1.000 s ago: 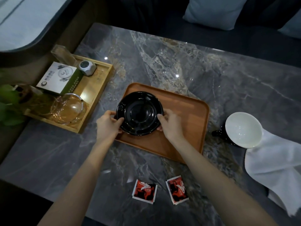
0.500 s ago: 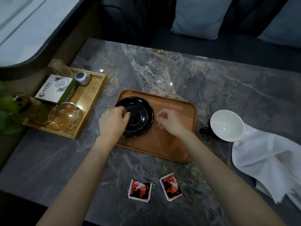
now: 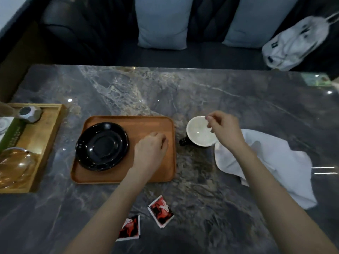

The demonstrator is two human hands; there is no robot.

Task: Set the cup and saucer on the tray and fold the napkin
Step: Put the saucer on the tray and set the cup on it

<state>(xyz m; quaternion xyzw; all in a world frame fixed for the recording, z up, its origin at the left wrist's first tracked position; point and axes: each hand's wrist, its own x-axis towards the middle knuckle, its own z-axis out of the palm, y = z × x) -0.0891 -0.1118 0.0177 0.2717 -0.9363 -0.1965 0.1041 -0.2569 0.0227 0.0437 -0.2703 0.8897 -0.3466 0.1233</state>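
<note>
Both hands have let go of the saucer [image 3: 102, 146], now resting on the tray [image 3: 152, 123]. Right hand [image 3: 224, 128] has moved over the cup [image 3: 200, 132], fingers loosely curled, not yet gripping; left hand [image 3: 150, 150] hovers empty over the tray. Cup pickup judged next; napkin [image 3: 271, 162] unfolded.

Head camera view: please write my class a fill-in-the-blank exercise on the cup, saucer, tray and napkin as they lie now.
1. The black saucer lies on the wooden ____.
2. The cup stands on the table, to the ____ of the tray.
3. The white napkin lies crumpled, not yet ____.
4. The ____ hand reaches over the cup; the left hand hovers over the tray.

Missing words: tray; right; folded; right
</note>
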